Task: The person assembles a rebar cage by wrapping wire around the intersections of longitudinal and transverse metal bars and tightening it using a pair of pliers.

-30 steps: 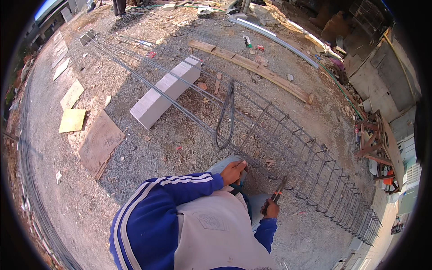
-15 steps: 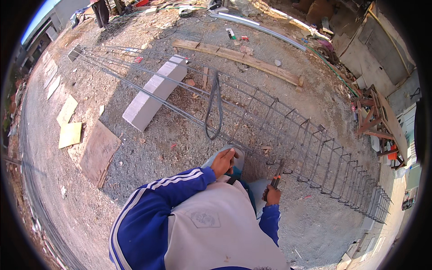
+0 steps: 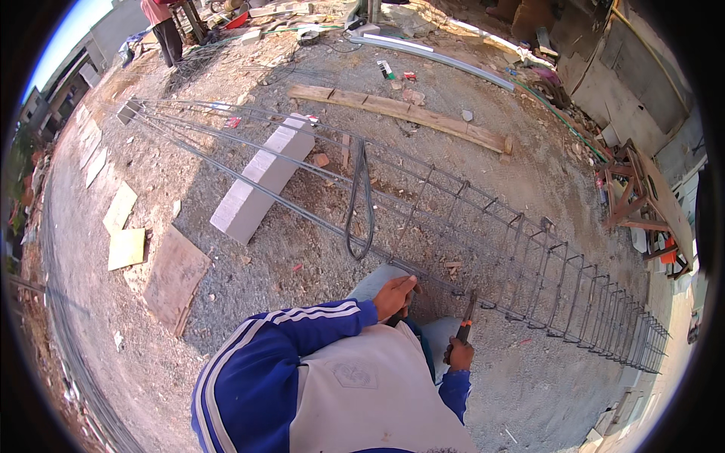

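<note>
A long cage of steel reinforcing bars (image 3: 526,284) runs across in front of me, its square stirrups crowded toward the right end. My right hand (image 3: 458,354) is closed round the orange-and-black handles of a pair of pincers (image 3: 465,325). The dark jaws point up at the cage's near bar, close to a stirrup. Just left of them, my left hand (image 3: 393,297) is closed beside the same bar, fingers pressed together; what they hold, if anything, is hidden. A bundle of bent wire (image 3: 360,204) hangs in a loop over the bars, beyond my left hand.
A pale block (image 3: 264,177) lies under the bars at left. Beyond the cage rests a wooden plank (image 3: 400,115). Plywood sheets (image 3: 175,278) lie on the gravel at left, a wooden frame (image 3: 642,198) stands at right, and another person (image 3: 162,34) stands far off.
The whole scene sits lower in the picture as my view has shifted. My left hand has moved slightly right along the near bar. The pincers remain in my right hand.
</note>
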`<action>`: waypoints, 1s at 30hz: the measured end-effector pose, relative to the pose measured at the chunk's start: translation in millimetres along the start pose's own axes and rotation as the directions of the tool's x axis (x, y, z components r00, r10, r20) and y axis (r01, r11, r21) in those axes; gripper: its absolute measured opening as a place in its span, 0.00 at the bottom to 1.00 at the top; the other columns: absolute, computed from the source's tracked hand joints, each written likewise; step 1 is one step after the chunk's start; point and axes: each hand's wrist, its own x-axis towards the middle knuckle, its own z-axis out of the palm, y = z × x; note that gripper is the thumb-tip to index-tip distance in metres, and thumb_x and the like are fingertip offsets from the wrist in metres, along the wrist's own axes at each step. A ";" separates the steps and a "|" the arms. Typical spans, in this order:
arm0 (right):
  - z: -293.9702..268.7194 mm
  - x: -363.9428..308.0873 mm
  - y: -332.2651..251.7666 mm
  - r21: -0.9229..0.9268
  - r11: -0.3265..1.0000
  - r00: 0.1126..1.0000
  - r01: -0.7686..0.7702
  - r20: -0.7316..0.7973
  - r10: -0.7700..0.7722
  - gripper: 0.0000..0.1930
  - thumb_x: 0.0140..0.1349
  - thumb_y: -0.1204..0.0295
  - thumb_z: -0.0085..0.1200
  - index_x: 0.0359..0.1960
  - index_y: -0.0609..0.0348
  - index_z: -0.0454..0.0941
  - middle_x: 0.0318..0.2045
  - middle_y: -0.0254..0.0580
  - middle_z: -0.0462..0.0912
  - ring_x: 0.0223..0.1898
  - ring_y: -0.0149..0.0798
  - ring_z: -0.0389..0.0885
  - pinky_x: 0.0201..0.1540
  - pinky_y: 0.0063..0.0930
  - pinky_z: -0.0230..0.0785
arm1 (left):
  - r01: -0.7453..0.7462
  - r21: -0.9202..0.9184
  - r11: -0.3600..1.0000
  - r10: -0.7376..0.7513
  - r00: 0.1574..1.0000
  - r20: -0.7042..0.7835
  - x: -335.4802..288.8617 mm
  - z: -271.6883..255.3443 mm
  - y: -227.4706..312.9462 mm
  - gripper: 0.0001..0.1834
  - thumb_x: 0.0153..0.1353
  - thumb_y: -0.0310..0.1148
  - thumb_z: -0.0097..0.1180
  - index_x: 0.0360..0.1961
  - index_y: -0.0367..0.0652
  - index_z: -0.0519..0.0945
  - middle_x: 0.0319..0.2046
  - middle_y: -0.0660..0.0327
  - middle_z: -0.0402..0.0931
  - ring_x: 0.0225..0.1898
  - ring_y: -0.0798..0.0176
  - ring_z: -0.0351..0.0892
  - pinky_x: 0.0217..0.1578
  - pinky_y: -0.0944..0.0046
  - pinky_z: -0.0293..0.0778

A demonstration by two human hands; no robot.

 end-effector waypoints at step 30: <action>-22.8 18.0 -10.7 -0.164 0.983 0.993 0.078 -0.077 -0.092 0.12 0.55 0.64 0.58 0.29 0.62 0.74 0.18 0.45 0.77 0.20 0.42 0.77 0.23 0.35 0.67 | 0.195 0.118 0.974 -0.186 0.979 -0.080 33.1 12.0 4.6 0.25 0.71 0.48 0.34 0.37 0.36 0.76 0.12 0.67 0.60 0.10 0.71 0.62 0.13 0.69 0.66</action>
